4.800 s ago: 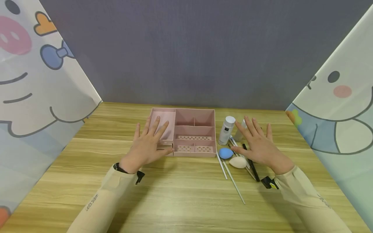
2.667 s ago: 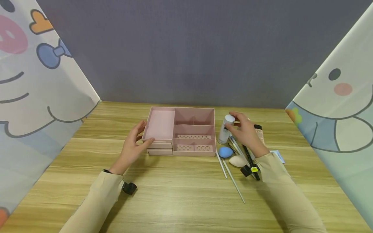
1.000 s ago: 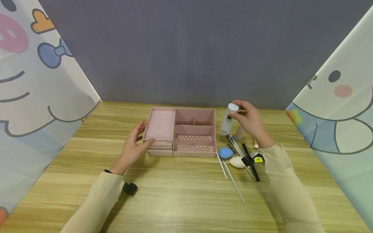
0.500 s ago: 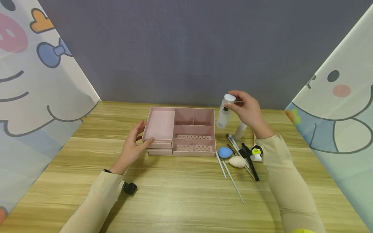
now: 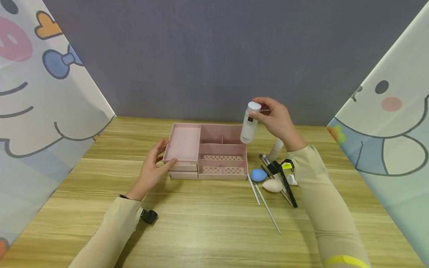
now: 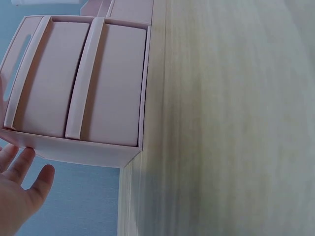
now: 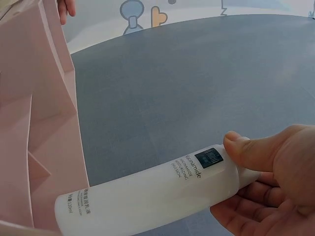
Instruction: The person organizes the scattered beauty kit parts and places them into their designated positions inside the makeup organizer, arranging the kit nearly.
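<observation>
A pink organizer box (image 5: 183, 143) stands on the table, with compartments on the right and two drawers (image 6: 110, 88) at its left front, both pushed in. My left hand (image 5: 152, 173) rests against the box's left side, its thumb at the front corner and its fingers loose. My right hand (image 5: 276, 117) grips a white lotion bottle (image 5: 248, 128) near the cap, thumb across the shoulder. The bottle hangs slightly tilted and overlaps the back right compartment in the head view. In the right wrist view, its printed label (image 7: 209, 157) reads as a moisturizing emulsion.
Right of the box lie a blue makeup sponge (image 5: 259, 175), a cream sponge (image 5: 272, 185), several brushes (image 5: 269, 212) and a black pen-like stick (image 5: 289, 191). A smaller bottle (image 5: 275, 150) stands behind them. A white-capped item (image 5: 292, 179) shows partly under the right sleeve.
My right hand has taken hold of the lotion bottle, lifted it off the table and carried it left towards the box. My left hand came to the box's side and has stayed there.
</observation>
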A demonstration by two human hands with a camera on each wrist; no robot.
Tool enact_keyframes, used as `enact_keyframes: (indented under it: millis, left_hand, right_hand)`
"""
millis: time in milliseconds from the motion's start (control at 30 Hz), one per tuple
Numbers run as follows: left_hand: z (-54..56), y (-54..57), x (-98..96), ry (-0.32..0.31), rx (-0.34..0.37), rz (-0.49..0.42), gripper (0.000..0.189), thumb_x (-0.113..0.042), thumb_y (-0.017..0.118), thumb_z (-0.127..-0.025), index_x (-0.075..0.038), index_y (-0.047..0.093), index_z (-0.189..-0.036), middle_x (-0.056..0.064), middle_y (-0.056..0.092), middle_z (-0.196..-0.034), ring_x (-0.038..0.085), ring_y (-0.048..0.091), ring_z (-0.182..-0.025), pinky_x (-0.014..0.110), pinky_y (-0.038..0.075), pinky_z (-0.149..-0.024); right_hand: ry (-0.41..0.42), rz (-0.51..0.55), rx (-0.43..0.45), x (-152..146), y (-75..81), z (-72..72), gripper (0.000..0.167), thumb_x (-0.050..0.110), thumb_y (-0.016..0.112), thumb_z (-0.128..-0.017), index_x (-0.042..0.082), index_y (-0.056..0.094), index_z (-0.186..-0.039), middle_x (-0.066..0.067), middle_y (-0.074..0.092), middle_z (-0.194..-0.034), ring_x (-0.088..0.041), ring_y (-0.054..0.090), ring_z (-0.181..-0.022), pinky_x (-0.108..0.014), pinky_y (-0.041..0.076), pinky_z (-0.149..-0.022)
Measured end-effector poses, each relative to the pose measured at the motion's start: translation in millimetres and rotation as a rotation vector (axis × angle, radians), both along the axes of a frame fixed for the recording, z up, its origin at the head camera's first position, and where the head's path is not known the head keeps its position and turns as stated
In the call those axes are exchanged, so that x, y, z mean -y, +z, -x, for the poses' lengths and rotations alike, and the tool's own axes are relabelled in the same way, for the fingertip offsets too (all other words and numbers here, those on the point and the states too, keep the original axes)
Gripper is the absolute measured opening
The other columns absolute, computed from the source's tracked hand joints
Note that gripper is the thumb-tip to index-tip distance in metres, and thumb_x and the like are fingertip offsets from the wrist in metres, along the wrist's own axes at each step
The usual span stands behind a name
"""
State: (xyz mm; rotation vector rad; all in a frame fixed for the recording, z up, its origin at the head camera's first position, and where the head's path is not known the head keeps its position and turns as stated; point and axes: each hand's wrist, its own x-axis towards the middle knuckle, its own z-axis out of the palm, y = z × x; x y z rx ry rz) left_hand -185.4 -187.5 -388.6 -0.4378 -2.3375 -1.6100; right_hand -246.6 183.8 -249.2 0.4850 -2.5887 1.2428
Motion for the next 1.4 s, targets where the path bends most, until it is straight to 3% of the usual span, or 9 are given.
enact_keyframes:
  millis: [800, 1200, 1400]
  left_hand:
    - [-1.4, 1.5, -0.1, -0.001, 0.012, 0.015, 0.075, 0.0, 0.068, -0.091, 0.009, 0.025, -0.152, 0.025, 0.035, -0.153, 0.043, 0.037, -0.137, 0.056, 0.034, -0.107]
    - [-0.5, 0.7, 0.1, -0.003, 0.011, 0.023, 0.075, 0.001, 0.068, -0.091, 0.009, 0.024, -0.152, 0.025, 0.035, -0.153, 0.044, 0.036, -0.137, 0.057, 0.034, -0.106]
    - [-1.2, 1.1, 0.0, -0.002, 0.015, 0.024, 0.075, 0.001, 0.068, -0.091, 0.008, 0.025, -0.152, 0.025, 0.035, -0.153, 0.044, 0.037, -0.137, 0.058, 0.034, -0.106]
  right_hand:
    - [0.023, 0.07, 0.066, 42, -5.3, 28.7, 0.048, 0.017, 0.071, -0.094, 0.002, 0.056, -0.138, -0.017, 0.061, -0.129, -0.033, 0.059, -0.113, -0.044, 0.049, -0.094]
    - [-0.006, 0.174, 0.066, 60, -13.3, 42.7, 0.043, 0.01, 0.072, -0.092, 0.001, 0.06, -0.132, -0.018, 0.063, -0.12, -0.03, 0.06, -0.11, -0.042, 0.049, -0.093]
    - [0.005, 0.254, 0.091, 69, -20.8, 48.9, 0.042, 0.008, 0.073, -0.091, 0.0, 0.061, -0.131, -0.017, 0.064, -0.118, -0.026, 0.059, -0.106, -0.034, 0.05, -0.088]
